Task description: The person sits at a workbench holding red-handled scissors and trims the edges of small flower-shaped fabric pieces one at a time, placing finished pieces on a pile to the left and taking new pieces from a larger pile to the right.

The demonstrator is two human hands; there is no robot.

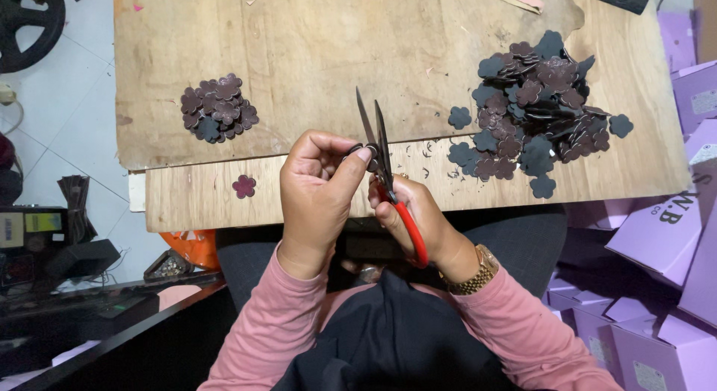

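My left hand point(317, 189) pinches a small dark flower-shaped leather piece point(355, 149) between thumb and fingers, right against the scissor blades. My right hand point(414, 215) grips red-handled scissors point(382, 163), blades pointing up and slightly apart at the piece. Both hands hover over the front edge of a wooden board point(299, 55). A large heap of dark flower cutouts point(534, 107) lies on the board to the right. A smaller pile of cutouts point(218, 107) sits on the left, with a single flower piece point(243, 185) below it.
Purple cardboard boxes point(657, 234) are stacked along the right side. A dark machine and clutter point(52, 249) stand at the lower left on a tiled floor. An orange object point(196, 245) peeks out under the board. Small trimmings dot the board's front edge.
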